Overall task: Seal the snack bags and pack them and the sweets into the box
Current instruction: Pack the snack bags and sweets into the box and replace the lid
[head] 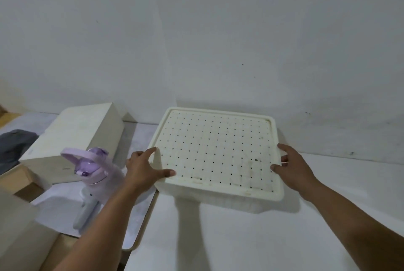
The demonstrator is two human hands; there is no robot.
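Since the white box [215, 152] sits lidded on the table [240, 238] by the wall, you've got left hand [142, 166] & right hand [294, 164] at its side edges, fingers spread, curling on the rim. Prob. stiff, light plastic; lift the lid evenly at both rims.

Box lid [215, 152] cream w/ black dot grid; bottle [94, 168] lilac; wall [218, 41] grey-white.
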